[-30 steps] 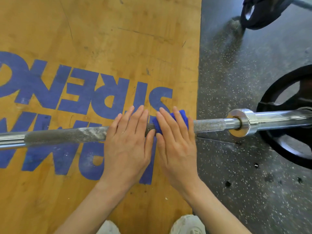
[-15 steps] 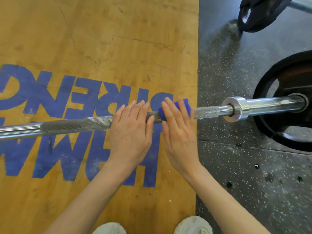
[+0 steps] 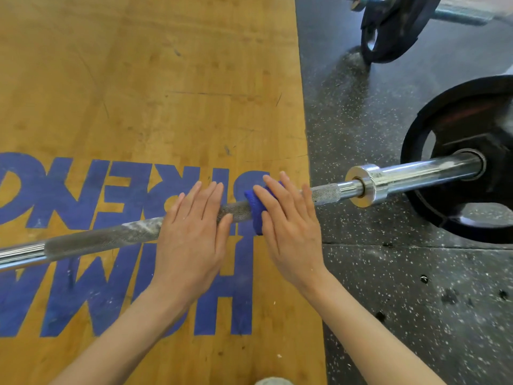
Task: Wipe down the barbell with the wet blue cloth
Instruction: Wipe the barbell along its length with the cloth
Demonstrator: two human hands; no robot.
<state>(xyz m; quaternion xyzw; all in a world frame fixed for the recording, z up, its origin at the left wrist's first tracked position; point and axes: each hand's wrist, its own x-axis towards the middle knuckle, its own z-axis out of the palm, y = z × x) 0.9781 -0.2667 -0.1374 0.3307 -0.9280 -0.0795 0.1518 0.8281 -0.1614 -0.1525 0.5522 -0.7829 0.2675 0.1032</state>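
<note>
The barbell (image 3: 105, 240) runs across the wooden platform from lower left to upper right, with white chalk on its knurled shaft. The blue cloth (image 3: 256, 209) is wrapped over the shaft near the platform's right edge. My right hand (image 3: 291, 226) lies flat on the cloth with straight fingers, pressing it onto the bar. My left hand (image 3: 191, 234) rests flat on the bare knurling just left of the cloth, fingers straight. The bar's chrome collar and sleeve (image 3: 369, 184) show to the right.
A black weight plate (image 3: 433, 151) sits on the sleeve at the right, over speckled black rubber floor (image 3: 388, 287). Another plate on a second bar (image 3: 388, 29) stands at the top right. Blue lettering covers the wooden platform (image 3: 138, 93). A shoe tip shows at the bottom edge.
Both hands stay flat on the bar and cloth. A gap has opened between them, showing bare knurling. The view has shifted, so the plate and sleeve sit differently in frame.
</note>
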